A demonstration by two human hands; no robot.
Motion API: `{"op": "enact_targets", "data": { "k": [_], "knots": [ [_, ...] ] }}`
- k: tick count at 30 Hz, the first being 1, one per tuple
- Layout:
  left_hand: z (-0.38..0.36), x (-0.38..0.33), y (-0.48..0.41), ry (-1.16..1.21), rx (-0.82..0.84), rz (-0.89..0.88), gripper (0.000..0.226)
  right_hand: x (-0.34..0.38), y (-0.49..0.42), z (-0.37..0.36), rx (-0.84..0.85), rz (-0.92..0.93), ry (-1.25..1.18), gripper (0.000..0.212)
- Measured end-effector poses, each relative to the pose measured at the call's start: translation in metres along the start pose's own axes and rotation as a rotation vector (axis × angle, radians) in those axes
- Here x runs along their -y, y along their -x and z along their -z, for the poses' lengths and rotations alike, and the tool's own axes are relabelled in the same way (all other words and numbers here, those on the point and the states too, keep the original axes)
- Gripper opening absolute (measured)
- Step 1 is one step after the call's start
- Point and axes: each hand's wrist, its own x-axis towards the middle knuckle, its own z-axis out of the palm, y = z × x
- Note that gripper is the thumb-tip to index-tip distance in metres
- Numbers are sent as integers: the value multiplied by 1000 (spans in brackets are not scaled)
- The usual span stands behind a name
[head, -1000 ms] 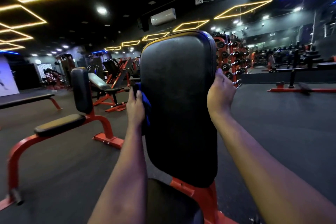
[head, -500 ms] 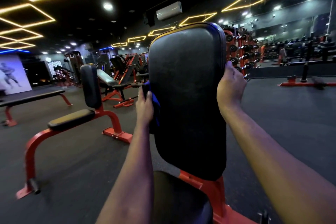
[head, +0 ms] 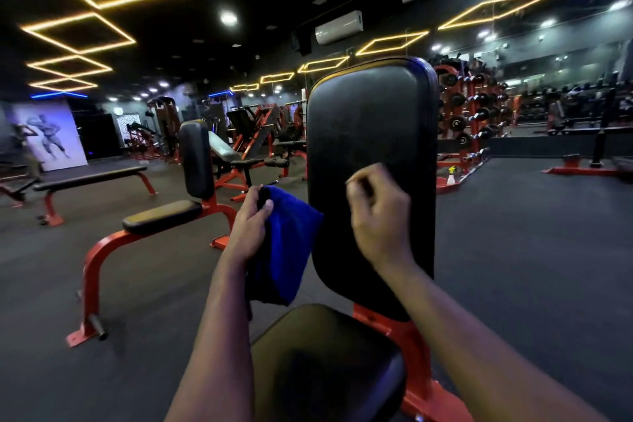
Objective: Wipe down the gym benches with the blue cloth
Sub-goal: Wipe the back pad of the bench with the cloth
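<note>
Upright black back pad (head: 371, 164) on a red frame (head: 400, 346), dead ahead; taken as landmark. Black seat pad (head: 325, 363) directly below it, nearest the camera.

The hands:
- Left hand (head: 251, 226) just left of the back pad's left edge, fingers and thumb clenched round the top of the blue cloth (head: 291, 243). The cloth hangs folded from that grip. Its right edge meets the pad's edge; touching or only overlapping, cannot tell.
- Right hand (head: 380, 216) in front of the pad's lower middle, fingers curled in, nothing seen in them. Motion-blurred; contact with the pad unclear.

Left of the pad: a second red-framed bench (head: 161, 216), with a flat bench (head: 92, 176) beyond it. Right of the pad, well back: dumbbell rack (head: 469, 113), with a spray bottle (head: 452, 175) on the floor at its foot.
</note>
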Motion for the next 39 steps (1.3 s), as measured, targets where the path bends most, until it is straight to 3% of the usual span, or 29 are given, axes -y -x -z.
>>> {"op": "enact_targets", "data": {
  "k": [2,3,5,7,11,15,19,22,24,26,28,31,33,35,37,39],
  "knots": [
    [8,-9,13,63,48,21,16,6,19,-25,380,-328,-1,7],
    [10,-16,21,88,64,15,17,4,25,-36,508,-496,0,21],
    [14,-24,33,135,102,5,20,3,35,-51,618,-777,-125,51],
    [21,-23,41,205,114,23,21,1,44,-58,605,-919,-283,62],
    [34,-17,46,235,114,114,15,-6,53,-62,665,-952,-493,53],
    [49,2,45,-67,63,342,15,-2,46,-61,556,-862,-467,39],
    [45,8,51,-271,-73,317,17,5,42,-65,718,-836,-419,33],
    [39,10,62,-58,-97,299,37,8,40,-70,624,-747,-322,29],
    [37,19,70,156,44,425,64,5,39,-75,533,-712,-267,35],
    [37,28,78,201,208,518,81,3,36,-79,469,-692,-267,33],
    [35,33,79,210,273,504,78,1,31,-80,486,-696,-225,35],
    [36,35,66,143,103,494,63,1,20,-76,497,-690,-14,49],
    [36,37,53,10,-131,517,39,6,11,-58,291,-616,27,39],
    [30,36,40,-172,-339,510,35,8,3,-29,-54,-396,60,18],
    [19,28,24,-320,-403,489,47,-3,-6,1,-393,-170,157,8],
    [6,23,5,-390,-397,520,52,-25,-17,24,-568,-119,234,14]
  ]
}}
